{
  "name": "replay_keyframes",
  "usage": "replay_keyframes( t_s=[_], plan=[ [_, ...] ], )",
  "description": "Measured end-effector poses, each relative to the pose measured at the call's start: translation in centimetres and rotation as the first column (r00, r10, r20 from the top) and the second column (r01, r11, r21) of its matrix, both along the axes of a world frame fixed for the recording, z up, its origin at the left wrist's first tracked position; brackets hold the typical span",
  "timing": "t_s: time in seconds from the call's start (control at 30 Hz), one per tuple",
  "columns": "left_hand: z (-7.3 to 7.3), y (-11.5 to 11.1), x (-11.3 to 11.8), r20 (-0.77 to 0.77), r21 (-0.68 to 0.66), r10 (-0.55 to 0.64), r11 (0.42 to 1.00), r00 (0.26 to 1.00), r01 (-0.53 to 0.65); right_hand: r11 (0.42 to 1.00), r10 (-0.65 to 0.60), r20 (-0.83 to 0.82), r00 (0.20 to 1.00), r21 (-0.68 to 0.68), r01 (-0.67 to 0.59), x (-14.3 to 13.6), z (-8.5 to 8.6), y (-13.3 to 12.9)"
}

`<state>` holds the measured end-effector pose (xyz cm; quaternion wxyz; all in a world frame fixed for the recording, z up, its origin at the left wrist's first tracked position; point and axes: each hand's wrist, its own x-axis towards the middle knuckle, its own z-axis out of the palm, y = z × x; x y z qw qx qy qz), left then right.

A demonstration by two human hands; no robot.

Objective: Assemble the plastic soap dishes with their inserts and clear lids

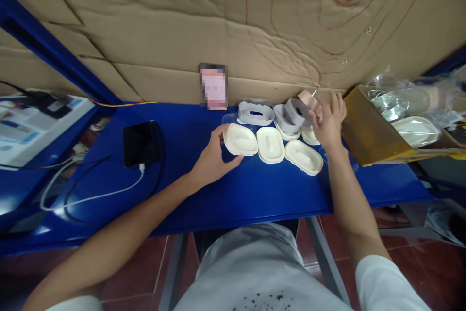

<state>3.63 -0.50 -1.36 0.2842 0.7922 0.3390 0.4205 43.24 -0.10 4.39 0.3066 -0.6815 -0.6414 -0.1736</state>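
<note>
My left hand (214, 158) grips the left edge of a cream oval dish (240, 139) between thumb and fingers, low over the blue table. Beside it lie another cream dish (270, 144) and a third, tilted one (304, 156). Behind them stand a grey-white oval ring (256, 113) and two more rings, one (296, 111) leaning on the other (284, 119). My right hand (329, 119) is at the right end of this group, its fingers on a peach-coloured piece (309, 101). Part of a cream dish (310, 135) shows below that hand.
A brown box (371, 131) with plastic-wrapped dishes stands at the right. A black device (139, 144) with a white cable lies left on the blue table (218, 204). A phone-like object (214, 87) leans against the cardboard wall (163, 24). A white power strip sits far left.
</note>
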Motion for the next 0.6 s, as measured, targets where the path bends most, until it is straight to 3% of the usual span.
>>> replay_keyframes(
  t_s=[0.07,0.1,0.2,0.27,0.3,0.4,0.5,0.53,0.6],
  plan=[
    [-0.4,0.5,-0.1,0.085,-0.119,-0.017,0.993,0.996,0.027,0.985,0.174,-0.041,0.984,0.015,-0.174,-2.7,0.3,-0.9],
    [-0.6,0.7,-0.1,0.142,-0.183,-0.038,0.981,0.989,0.064,0.949,0.313,-0.069,0.947,-0.013,-0.314,-4.5,0.3,-1.4],
    [-0.6,1.3,-0.5,0.282,-0.315,-0.098,0.93,0.954,0.189,0.694,0.673,-0.168,0.72,-0.194,-0.694,-10.7,-0.4,-3.3],
    [-0.2,1.4,-0.7,0.328,-0.361,-0.173,0.885,0.929,0.293,0.585,0.739,-0.22,0.636,-0.259,-0.769,-13.6,-1.2,-4.1],
    [0.1,1.2,-0.8,0.343,-0.379,-0.228,0.854,0.911,0.356,0.564,0.747,-0.238,0.621,-0.266,-0.781,-14.3,-1.6,-4.3],
    [0.9,0.5,-0.7,0.334,-0.382,-0.391,0.776,0.858,0.502,0.614,0.72,-0.242,0.651,-0.215,-0.759,-13.5,-1.9,-4.0],
    [1.0,-0.3,-0.5,0.092,-0.229,-0.421,0.873,0.902,0.431,0.791,0.571,-0.151,0.807,-0.164,-0.59,-9.6,-0.8,-2.9],
    [0.8,-0.4,-0.4,-0.056,-0.137,-0.408,0.907,0.911,0.398,0.859,0.476,-0.103,0.874,-0.157,-0.487,-8.1,-0.3,-2.5],
    [0.5,-0.5,-0.4,-0.341,0.037,-0.358,0.919,0.869,0.393,0.96,0.246,-0.013,0.969,-0.135,-0.246,-5.2,0.3,-1.7]
  ],
)
